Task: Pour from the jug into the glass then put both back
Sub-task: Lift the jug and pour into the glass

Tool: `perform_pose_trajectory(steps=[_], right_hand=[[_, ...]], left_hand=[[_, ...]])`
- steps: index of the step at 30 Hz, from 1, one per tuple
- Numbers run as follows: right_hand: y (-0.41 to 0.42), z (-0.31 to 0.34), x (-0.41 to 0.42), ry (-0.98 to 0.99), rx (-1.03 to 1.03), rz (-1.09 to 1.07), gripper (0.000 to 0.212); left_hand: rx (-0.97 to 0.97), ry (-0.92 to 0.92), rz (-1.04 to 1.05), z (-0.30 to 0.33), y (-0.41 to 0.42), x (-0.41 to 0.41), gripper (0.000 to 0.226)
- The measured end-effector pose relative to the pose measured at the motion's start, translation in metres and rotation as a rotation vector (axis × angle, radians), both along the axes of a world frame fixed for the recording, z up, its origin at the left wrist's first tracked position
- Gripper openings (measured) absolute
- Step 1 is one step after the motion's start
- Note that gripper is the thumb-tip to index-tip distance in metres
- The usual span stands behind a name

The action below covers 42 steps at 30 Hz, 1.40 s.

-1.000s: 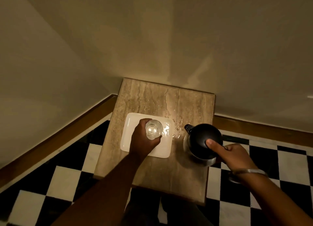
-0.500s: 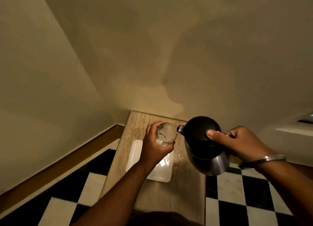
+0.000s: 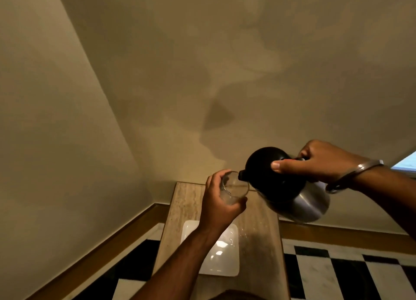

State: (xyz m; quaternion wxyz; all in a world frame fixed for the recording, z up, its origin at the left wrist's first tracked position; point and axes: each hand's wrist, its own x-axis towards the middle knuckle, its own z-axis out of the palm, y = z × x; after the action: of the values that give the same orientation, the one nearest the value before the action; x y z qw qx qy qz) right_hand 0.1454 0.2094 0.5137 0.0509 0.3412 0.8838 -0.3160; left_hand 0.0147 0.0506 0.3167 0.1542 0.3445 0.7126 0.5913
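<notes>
My left hand (image 3: 217,206) grips a clear glass (image 3: 234,188) in the air above the small table, tilted a little to the right. My right hand (image 3: 319,162) holds a steel jug (image 3: 290,196) with a black domed lid by its handle, thumb pressed on the lid. The jug is tipped to the left so its black spout touches or hangs just over the glass's rim. A little clear liquid shows in the glass's bottom. I cannot make out a stream.
Below stands a narrow stone-topped table (image 3: 261,243) in a wall corner, with a white rectangular tray (image 3: 227,263) on it and some wet drops beside the tray. Black-and-white floor tiles (image 3: 333,275) surround it. A wooden skirting (image 3: 101,252) runs along both walls.
Both hands rose from the table with glass and jug. The jug moved left and tipped until its spout reached the glass's rim. The camera tilted up.
</notes>
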Motion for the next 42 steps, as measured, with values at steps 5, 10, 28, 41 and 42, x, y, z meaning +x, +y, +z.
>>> perform_pose_trajectory(steps=[5, 10, 28, 41, 42], right_hand=[[-0.005, 0.021, -0.007, -0.037, 0.072, 0.054, 0.063], [-0.012, 0.042, -0.012, -0.082, 0.144, 0.126, 0.071], [-0.031, 0.08, -0.014, -0.204, 0.463, 0.23, 0.076], [-0.043, 0.085, -0.01, -0.217, 0.634, 0.269, 0.06], [-0.044, 0.086, -0.009, -0.216, 0.643, 0.274, 0.059]], left_hand=[[0.01, 0.003, -0.021, 0.01, 0.0, -0.001, 0.074], [0.037, 0.023, -0.025, 0.02, -0.001, -0.002, 0.073], [0.081, 0.049, -0.029, 0.045, -0.009, 0.007, 0.073], [0.069, 0.08, -0.039, 0.049, 0.001, 0.016, 0.074], [0.067, 0.087, -0.033, 0.05, 0.002, 0.016, 0.073]])
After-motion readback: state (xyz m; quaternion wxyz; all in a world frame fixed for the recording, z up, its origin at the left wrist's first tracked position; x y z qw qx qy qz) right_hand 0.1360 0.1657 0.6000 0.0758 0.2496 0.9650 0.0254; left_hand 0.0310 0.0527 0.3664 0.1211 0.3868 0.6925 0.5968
